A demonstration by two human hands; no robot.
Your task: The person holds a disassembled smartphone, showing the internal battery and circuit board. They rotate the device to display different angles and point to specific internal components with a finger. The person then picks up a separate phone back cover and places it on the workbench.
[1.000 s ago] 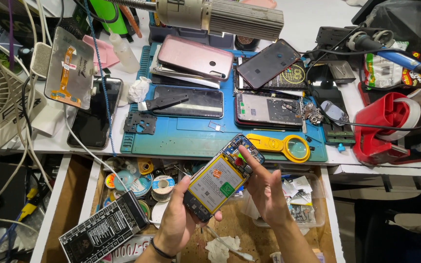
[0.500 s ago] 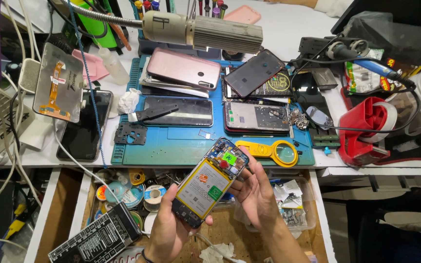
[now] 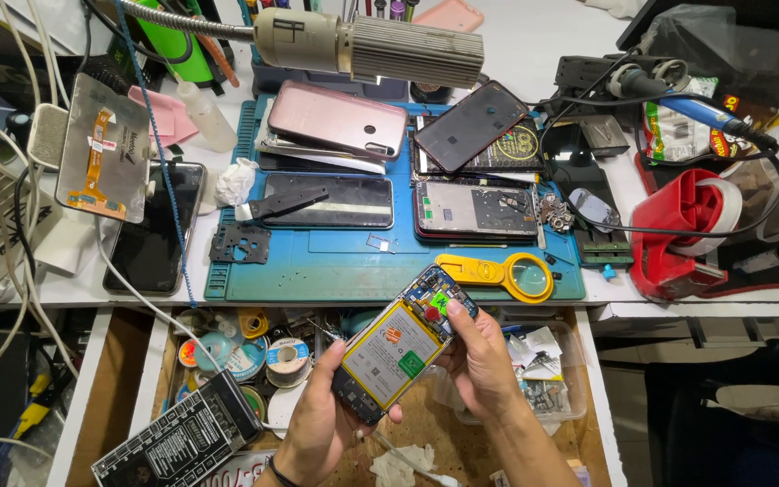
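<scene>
I hold an opened smartphone point(image 3: 398, 347) with its back cover off, showing a yellow-white battery and a blue circuit board at the top end. My left hand point(image 3: 317, 424) cradles its lower end from beneath. My right hand point(image 3: 480, 365) grips its right edge, with the thumb pressed on the board near the top. The phone is tilted, with its top pointing to the upper right, over an open drawer point(image 3: 160, 361) in front of the blue work mat point(image 3: 335, 266).
On the mat lie a pink phone back point(image 3: 335, 119), several dismantled phones point(image 3: 475, 209), a black pry tool point(image 3: 286, 204) and a yellow magnifier point(image 3: 507, 271). A lamp head point(image 3: 380, 47) hangs above. A red tape dispenser point(image 3: 687, 230) stands right. The drawer holds solder spools point(image 3: 286, 353).
The phone and both hands have stayed over the drawer. My right thumb has shifted onto the top of the board. The camera view has drifted slightly.
</scene>
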